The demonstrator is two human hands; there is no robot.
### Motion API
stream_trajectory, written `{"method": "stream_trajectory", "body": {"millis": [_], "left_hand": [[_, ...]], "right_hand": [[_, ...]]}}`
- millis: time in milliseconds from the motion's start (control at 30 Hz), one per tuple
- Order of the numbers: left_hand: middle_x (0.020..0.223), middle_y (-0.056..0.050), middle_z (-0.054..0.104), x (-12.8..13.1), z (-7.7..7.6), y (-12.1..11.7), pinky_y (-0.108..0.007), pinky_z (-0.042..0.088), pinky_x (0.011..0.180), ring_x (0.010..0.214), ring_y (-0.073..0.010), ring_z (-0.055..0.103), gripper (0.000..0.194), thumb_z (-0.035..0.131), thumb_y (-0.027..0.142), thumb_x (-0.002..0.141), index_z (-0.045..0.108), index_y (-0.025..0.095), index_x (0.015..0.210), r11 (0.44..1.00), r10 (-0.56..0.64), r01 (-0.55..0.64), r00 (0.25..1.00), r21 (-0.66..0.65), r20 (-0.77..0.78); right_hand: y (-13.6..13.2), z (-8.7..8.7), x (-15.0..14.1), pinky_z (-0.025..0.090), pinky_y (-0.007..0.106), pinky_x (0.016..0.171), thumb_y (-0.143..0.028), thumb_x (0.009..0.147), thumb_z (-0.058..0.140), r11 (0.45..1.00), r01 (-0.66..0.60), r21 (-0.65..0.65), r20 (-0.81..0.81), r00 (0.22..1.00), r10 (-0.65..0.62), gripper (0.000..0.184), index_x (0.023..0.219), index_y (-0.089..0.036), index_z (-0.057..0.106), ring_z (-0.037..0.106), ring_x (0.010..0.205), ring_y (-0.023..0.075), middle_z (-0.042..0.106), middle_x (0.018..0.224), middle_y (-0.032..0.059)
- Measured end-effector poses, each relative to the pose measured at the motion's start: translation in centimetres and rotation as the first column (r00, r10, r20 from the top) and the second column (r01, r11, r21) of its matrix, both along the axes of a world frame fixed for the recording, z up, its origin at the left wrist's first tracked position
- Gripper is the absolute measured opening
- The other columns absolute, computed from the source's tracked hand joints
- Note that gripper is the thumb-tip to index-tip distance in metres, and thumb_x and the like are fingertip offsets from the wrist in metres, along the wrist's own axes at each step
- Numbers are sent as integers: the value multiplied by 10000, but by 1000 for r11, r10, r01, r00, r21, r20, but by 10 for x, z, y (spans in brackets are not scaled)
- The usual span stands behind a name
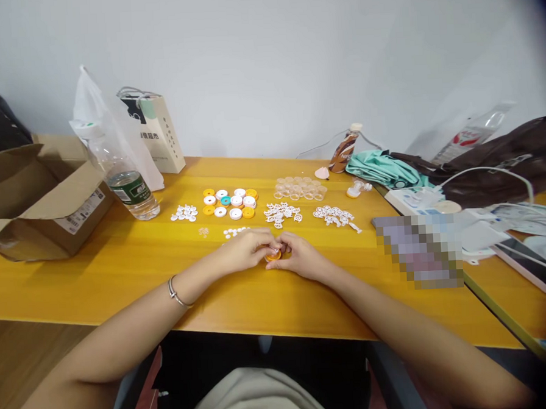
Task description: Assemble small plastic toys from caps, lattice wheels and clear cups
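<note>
Pale shirt [256,401] up closest, then yellow table [283,308], my left hand [252,249] and right hand [299,256] meeting over it — fingertips of both pinching a round orange piece [274,256] between them. Just past my left: small white discs [235,232], then white cutout bits [280,214], orange and white rings [237,201], clear cups [296,193] to their right — brown bottle [344,150] way back.

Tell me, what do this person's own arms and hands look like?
The left hand and right hand wear no gloves. No sleeve shows on the left arm or right arm. A slim, silvery bracelet is worn near the left wrist.
</note>
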State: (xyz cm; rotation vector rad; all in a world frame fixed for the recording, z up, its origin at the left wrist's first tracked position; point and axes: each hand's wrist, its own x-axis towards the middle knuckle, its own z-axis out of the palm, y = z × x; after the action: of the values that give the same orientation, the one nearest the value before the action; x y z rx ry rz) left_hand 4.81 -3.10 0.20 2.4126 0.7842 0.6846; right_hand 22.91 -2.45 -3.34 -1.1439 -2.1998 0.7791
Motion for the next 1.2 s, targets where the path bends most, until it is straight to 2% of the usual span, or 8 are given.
{"method": "stream_trajectory", "body": {"millis": [300, 533, 600, 667, 767, 933, 1067, 1200], "left_hand": [[818, -29, 614, -2, 0, 2, -235, 422, 695, 743, -124, 561, 125, 501, 158, 825, 618, 167, 868, 1000, 15, -15, 1000, 6, 11], [860, -38, 623, -2, -7, 6, -244, 442, 727, 782, -123, 573, 150, 518, 204, 829, 617, 163, 933, 994, 61, -51, 993, -97, 104], [888, -45, 627, -3, -7, 8, -255, 452, 756, 812, -126, 579, 160, 522, 217, 828, 611, 157, 946, 990, 92, -71, 981, -125, 170], [896, -51, 632, -3, -6, 10, -266, 460, 775, 820, -126, 582, 167, 533, 231, 823, 606, 147, 946, 984, 131, -97, 963, -151, 237], [886, -57, 639, -4, -3, 11, -264, 471, 754, 795, -122, 589, 173, 550, 241, 811, 603, 136, 938, 972, 196, -142, 931, -189, 307], [895, -55, 639, -3, 1, 10, -254, 473, 727, 776, -116, 590, 179, 576, 236, 787, 606, 141, 936, 955, 261, -183, 895, -235, 363], [1008, -72, 613, -3, 2, 9, -277, 460, 768, 848, -128, 570, 288, 591, 244, 776, 573, 159, 1051, 953, 238, -136, 889, -270, 392], [1053, -74, 599, -5, 2, 10, -293, 450, 783, 845, -126, 552, 346, 617, 248, 752, 562, 173, 1085, 948, 207, -87, 899, -305, 386]], "right_hand": [[2, 2, 3, 389, 265, 603, -406, 584, 746, 999, -47, 15, -3, 999, 47, 353, 754, -170, 545, 450, 644, 124, 488, 704, -18], [1, 7, 9, 418, 290, 663, -340, 626, 720, 988, -78, -135, -122, 991, 62, 288, 816, -162, 597, 496, 684, 132, 525, 735, -7], [1, 9, 9, 435, 290, 673, -340, 640, 710, 949, -118, -292, -252, 967, 43, 307, 864, -166, 594, 524, 669, 121, 561, 738, -12], [1, 12, 8, 452, 296, 729, -332, 648, 705, 878, -181, -443, -392, 920, -8, 320, 901, -171, 593, 570, 699, 115, 612, 788, -6], [-1, 14, 7, 442, 298, 818, -290, 620, 731, 812, -231, -537, -517, 850, -100, 328, 906, -178, 620, 606, 784, 116, 654, 878, 8], [-3, 17, 4, 437, 288, 835, -263, 622, 735, 795, -247, -554, -577, 802, -152, 325, 928, -194, 651, 612, 810, 118, 673, 921, 16], [-5, 21, 3, 431, 295, 865, -275, 651, 718, 813, -241, -529, -597, 787, -155, 261, 898, -208, 666, 611, 843, 126, 677, 929, 9], [-9, 24, 2, 435, 304, 873, -270, 649, 719, 794, -271, -544, -623, 764, -167, 249, 882, -202, 664, 621, 844, 132, 680, 919, 12]]}}
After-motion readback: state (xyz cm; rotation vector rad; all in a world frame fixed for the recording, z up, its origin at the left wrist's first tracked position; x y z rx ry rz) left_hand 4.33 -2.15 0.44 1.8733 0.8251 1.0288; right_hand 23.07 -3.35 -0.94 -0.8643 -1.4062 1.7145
